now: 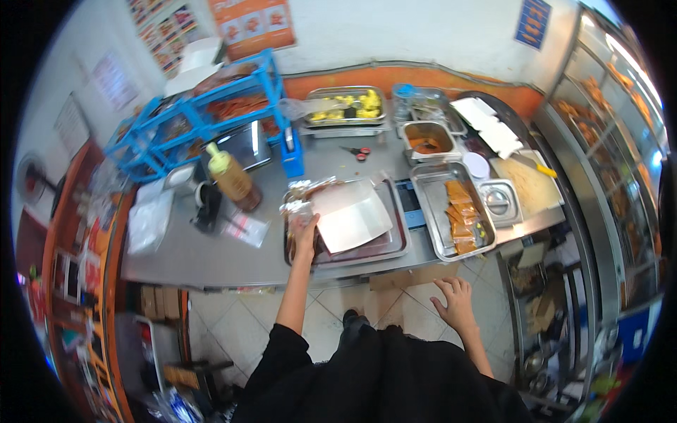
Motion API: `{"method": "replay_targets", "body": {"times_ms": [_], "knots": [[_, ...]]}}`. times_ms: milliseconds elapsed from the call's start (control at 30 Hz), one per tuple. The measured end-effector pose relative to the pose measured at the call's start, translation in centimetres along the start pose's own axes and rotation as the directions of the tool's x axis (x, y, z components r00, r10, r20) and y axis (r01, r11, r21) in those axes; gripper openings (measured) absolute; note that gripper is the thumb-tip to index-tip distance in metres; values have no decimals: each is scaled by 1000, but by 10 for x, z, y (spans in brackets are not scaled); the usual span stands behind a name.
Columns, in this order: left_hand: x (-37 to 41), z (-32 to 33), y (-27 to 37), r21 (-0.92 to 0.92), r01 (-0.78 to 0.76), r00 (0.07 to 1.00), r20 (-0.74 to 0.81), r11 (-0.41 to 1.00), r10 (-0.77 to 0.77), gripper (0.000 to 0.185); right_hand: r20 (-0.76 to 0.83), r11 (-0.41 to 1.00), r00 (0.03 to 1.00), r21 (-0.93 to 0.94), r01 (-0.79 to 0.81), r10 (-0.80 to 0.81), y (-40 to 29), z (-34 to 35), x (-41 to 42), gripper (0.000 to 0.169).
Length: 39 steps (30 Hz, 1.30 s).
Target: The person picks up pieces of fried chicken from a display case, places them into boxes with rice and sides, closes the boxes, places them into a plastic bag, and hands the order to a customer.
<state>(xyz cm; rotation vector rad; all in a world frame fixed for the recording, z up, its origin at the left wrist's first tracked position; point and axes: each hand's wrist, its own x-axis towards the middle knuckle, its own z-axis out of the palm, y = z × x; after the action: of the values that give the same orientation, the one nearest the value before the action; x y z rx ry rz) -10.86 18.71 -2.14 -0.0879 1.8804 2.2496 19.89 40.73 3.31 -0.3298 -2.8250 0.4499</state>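
Observation:
My left hand [305, 232] is at the left side of a metal tray [400, 240], touching a foil-wrapped item [300, 209] beside an opened white cardboard box [353, 217] on that tray. Whether its fingers grip the foil is not clear. My right hand [455, 301] is in the air in front of the counter, fingers apart, holding nothing. To the right of the tray stands a steel pan [431, 211] with orange-brown sauce packets [461, 214]. A squeeze bottle of brown sauce [234, 177] stands at the left, near a small plastic packet [246, 228].
Behind are scissors [359, 152], a pan of yellow pieces [346, 117], a sauce container [429, 140] and blue racks [211, 113]. At right, a yellow-handled knife [539, 166] lies on a cutting board [521, 182], near a glass food cabinet [592, 132]. White cartons [486, 127] lie behind.

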Motion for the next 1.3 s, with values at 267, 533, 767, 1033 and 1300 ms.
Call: {"method": "replay_targets", "body": {"times_ms": [267,533,767,1033,1300], "knots": [[-1,40,0,-17,-69,996,-60,997,68,71,-8,835,839,-88,-543,544,-4,5,-80,40],[-9,50,-31,463,-485,667,-354,742,656,54,42,289,286,-134,-948,957,35,36,-254,36],[-174,253,-46,241,-855,518,441,460,733,46,342,101,90,-14,-995,935,95,81,-323,38],[-368,434,-113,-288,-765,8,891,576,455,42,221,-73,-29,196,-978,975,169,36,-391,36],[-431,581,-185,-221,-608,-33,967,763,253,36,-95,-63,-105,372,-926,990,309,-63,-466,32]]}}
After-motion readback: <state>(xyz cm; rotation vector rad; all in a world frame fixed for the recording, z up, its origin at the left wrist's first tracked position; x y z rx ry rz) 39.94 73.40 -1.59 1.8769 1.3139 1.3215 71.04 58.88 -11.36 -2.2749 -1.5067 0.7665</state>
